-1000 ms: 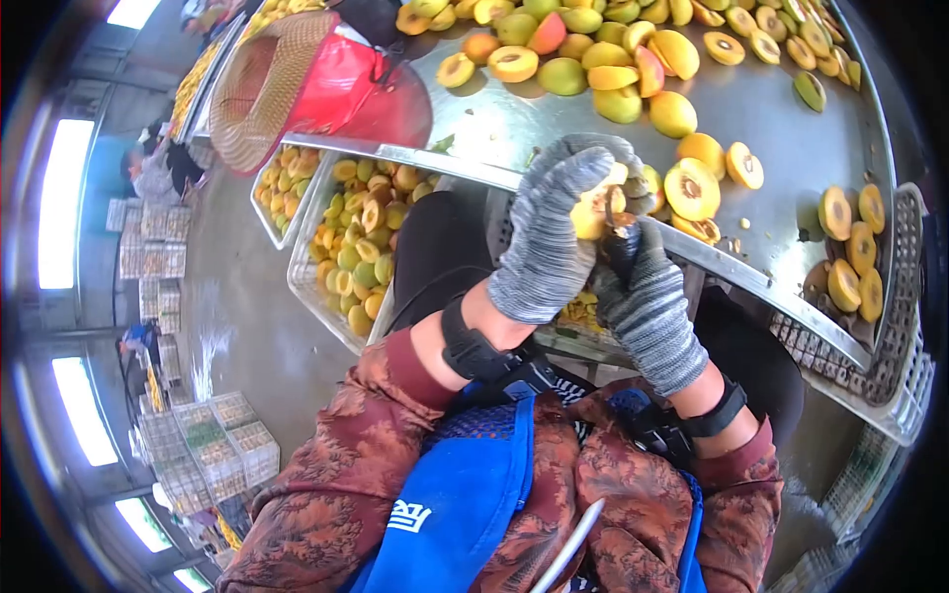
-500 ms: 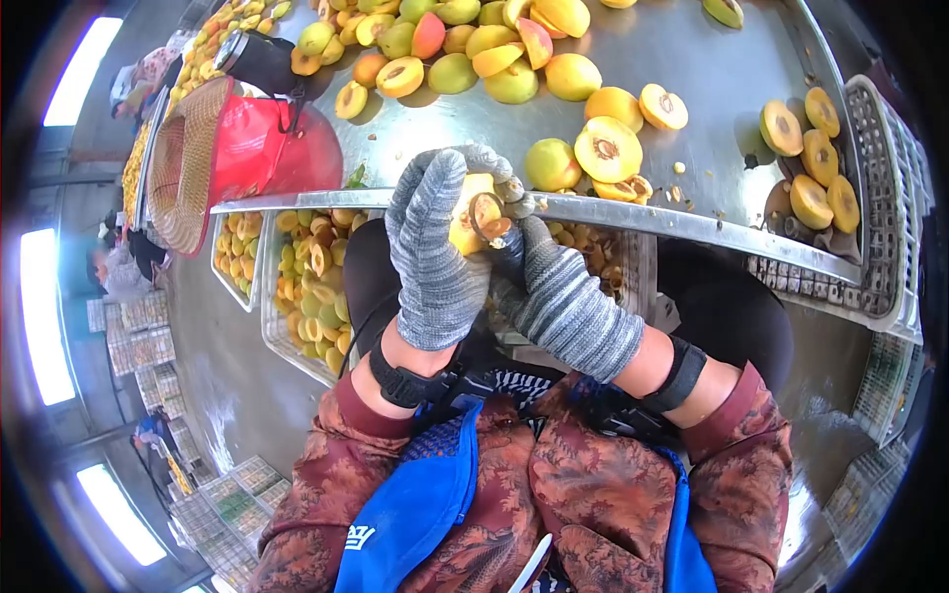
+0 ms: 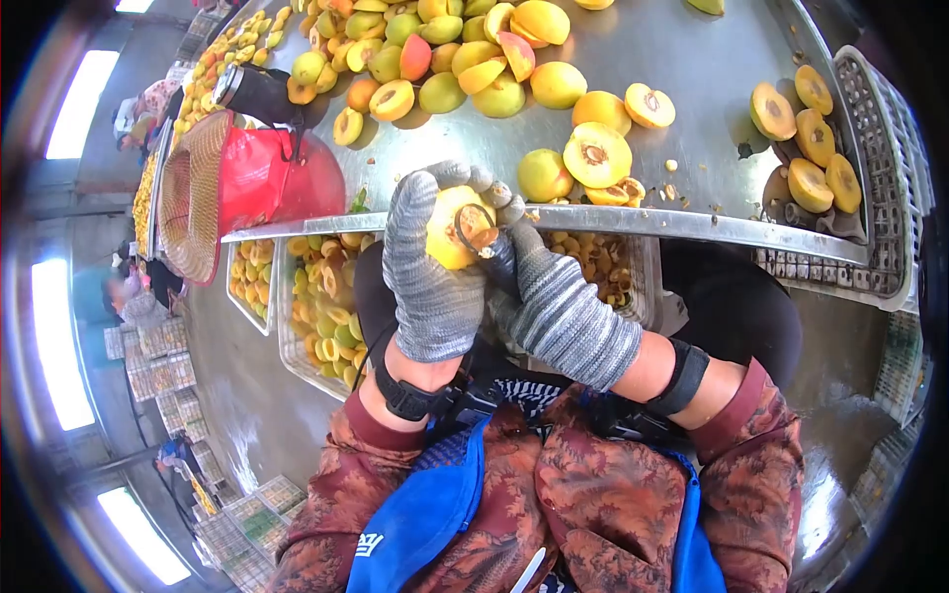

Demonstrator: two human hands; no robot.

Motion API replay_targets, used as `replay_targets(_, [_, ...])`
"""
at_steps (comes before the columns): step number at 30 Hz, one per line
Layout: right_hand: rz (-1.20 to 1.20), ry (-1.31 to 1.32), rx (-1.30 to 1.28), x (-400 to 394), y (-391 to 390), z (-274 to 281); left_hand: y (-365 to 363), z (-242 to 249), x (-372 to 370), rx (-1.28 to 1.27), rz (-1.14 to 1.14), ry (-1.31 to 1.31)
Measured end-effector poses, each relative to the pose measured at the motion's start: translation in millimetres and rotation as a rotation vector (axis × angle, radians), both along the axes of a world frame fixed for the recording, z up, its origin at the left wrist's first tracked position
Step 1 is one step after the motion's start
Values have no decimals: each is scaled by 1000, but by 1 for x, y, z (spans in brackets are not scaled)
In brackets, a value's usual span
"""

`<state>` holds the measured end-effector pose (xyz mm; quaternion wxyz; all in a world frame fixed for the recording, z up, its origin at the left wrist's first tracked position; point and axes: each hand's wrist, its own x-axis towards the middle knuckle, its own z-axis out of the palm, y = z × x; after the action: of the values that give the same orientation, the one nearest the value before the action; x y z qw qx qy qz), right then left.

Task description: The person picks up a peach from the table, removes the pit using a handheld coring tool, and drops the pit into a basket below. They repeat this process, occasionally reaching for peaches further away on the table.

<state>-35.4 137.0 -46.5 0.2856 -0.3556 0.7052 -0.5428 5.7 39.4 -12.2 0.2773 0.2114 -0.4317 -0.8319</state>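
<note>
My left hand (image 3: 430, 267), in a grey knitted glove, wraps round a yellow fruit half (image 3: 450, 229) just in front of the metal table's edge. My gloved right hand (image 3: 563, 296) grips a black-handled tool (image 3: 500, 265), whose curved metal loop sits in the middle of the fruit's cut face, around brown pit material. Beyond my hands, on the metal table (image 3: 692, 188), lie a whole fruit (image 3: 545, 176) and a cut half (image 3: 597, 155) with a brown centre.
Many fruits (image 3: 440, 92) are heaped at the table's back. Several halves (image 3: 810, 188) lie at right beside a plastic crate (image 3: 890, 178). A red bag (image 3: 252, 176) is at left. Under the table are a crate of fruit (image 3: 326, 306) and brown scraps (image 3: 603, 259). People (image 3: 143, 296) are far left.
The fruit's cut face now shows more fully between my fingers, with the tool's loop still in it. The whole view has shifted slightly.
</note>
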Motion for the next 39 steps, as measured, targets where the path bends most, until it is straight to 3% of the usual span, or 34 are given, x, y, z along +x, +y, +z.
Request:
replay_targets(3, [56, -137, 109, -2, 1, 8, 1, -5, 3, -92, 72, -65])
replay_targets(7, [18, -133, 67, 2, 2, 7, 6, 4, 2, -71, 74, -68])
replay_targets(9, [19, -128, 59, 3, 2, 7, 8, 5, 3, -216, 87, -53])
replay_targets(13, [11, -127, 22, 4, 1, 5, 5, 4, 4, -83, 82, -35])
replay_targets(19, [14, -146, 24, 8, 2, 2, 5, -2, 7, -218, 9, -33])
replay_targets(21, [38, -160, 44, 6, 1, 2, 6, -4, 9, -373, 113, -154])
replay_targets(30, [84, -107, -42, 6, 1, -1, -1, -8, 13, -501, 105, -122])
replay_targets(34, [128, -116, -115, 4, 4, 1, -4, -4, 16, -403, 17, -82])
replay_targets(36, [149, -91, -140, -2, 5, 6, -7, -16, 15, -635, 153, -174])
replay_targets(37, [253, -103, -2, -7, 6, 8, -4, -13, 13, -633, 154, -176])
replay_targets(39, [361, -115, 139, -7, 7, 7, 3, -1, 10, -216, 175, -164])
